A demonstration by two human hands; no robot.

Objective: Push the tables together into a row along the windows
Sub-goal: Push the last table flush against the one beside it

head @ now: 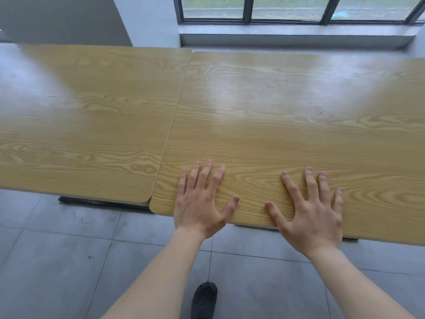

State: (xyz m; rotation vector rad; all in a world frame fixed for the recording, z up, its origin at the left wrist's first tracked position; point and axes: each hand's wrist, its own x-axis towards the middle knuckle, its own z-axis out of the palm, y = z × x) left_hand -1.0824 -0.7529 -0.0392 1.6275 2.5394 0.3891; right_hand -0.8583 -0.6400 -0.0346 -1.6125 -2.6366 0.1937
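Right table [287, 116] lies under my palms, its side edge tight against the left table [87, 120], window [287, 8] beyond my fingertips. Left hand [200, 201] and right hand [310, 212] spread flat, gripping nothing. Slick, heavy, rigid top, I reckon; better hold the near edge.

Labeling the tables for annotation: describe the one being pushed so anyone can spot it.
Start at the windows along the far wall; two wood-grain tables stand side by side below them. It is the right table, directly under the glass. Unlike the left table, it has the left hand and right hand flat on its near edge.
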